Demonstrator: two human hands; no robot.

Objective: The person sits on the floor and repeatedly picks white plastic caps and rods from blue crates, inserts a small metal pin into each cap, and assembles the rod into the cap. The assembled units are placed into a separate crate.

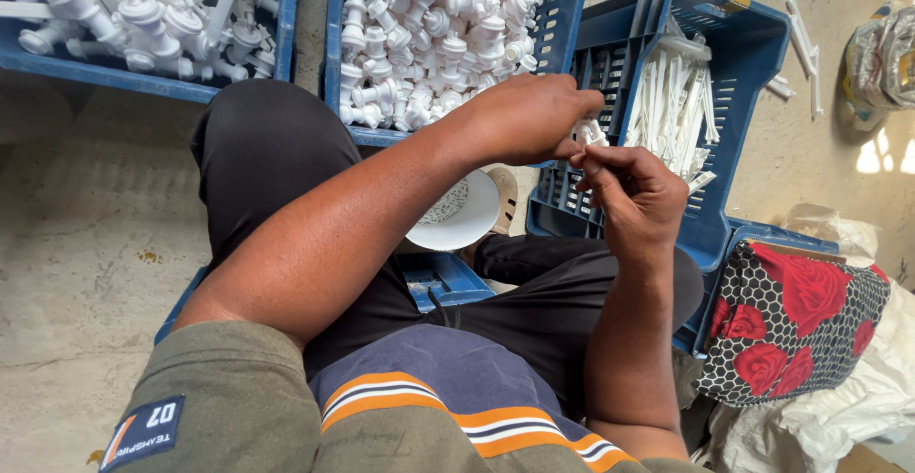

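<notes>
The small white plastic fitting [589,133] sits pinched between both hands above the lap, the left hand [529,116] gripping it from above while the right hand [634,192] closes its fingertips on it from below.

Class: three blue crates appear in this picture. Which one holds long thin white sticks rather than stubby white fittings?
The tilted blue crate on the right, beside the hands. The other two crates hold stubby white fittings.

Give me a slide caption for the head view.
Both hands, left and right, pinch a small white part above blue crates.
</notes>
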